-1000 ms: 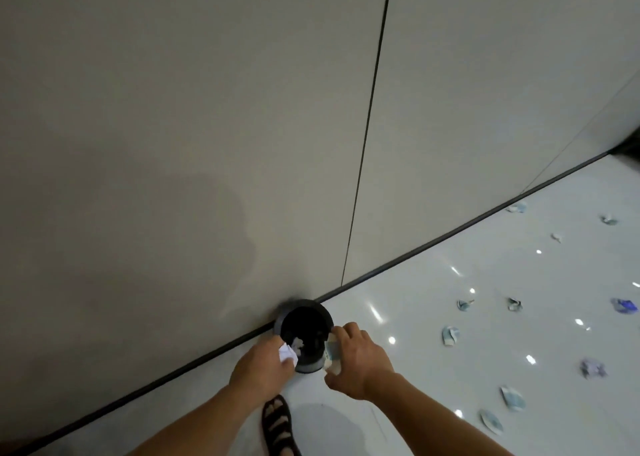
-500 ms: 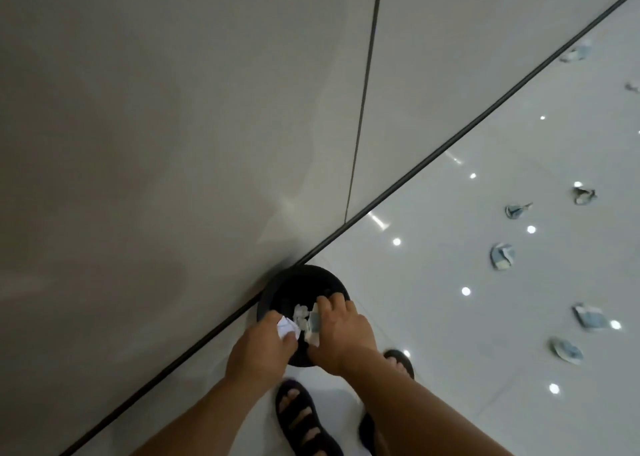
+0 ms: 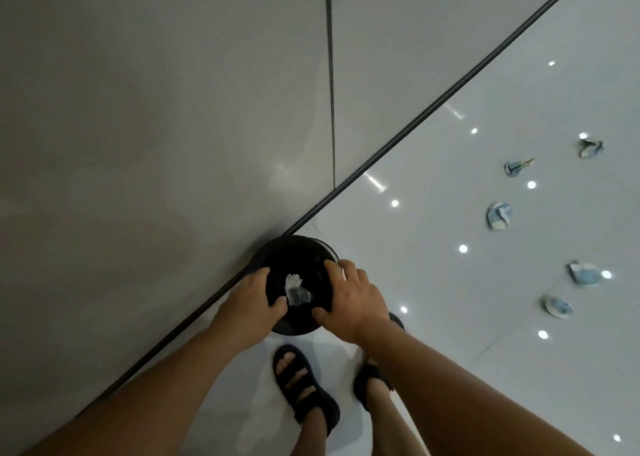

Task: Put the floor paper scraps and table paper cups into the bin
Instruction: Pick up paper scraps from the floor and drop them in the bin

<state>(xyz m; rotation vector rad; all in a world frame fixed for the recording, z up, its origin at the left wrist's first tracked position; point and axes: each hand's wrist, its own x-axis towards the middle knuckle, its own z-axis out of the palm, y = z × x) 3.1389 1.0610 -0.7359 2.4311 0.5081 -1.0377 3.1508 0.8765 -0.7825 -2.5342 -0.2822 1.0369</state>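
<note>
Clasped bin rim with curled fingers of left hand and right hand. Noted scraps lying inside bin, beside wall. Judged risk: uneven lift could tip bin, spill scraps. Spotted floor scraps well apart, uncollected.

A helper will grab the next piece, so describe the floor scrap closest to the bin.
Follow the dark baseboard strip down to the round black bin against the wall. Blue-white paper scraps dot the glossy floor to its right; the target scrap is nearest the bin, a rounded fold directly below the scrap with a thin tail.
</note>
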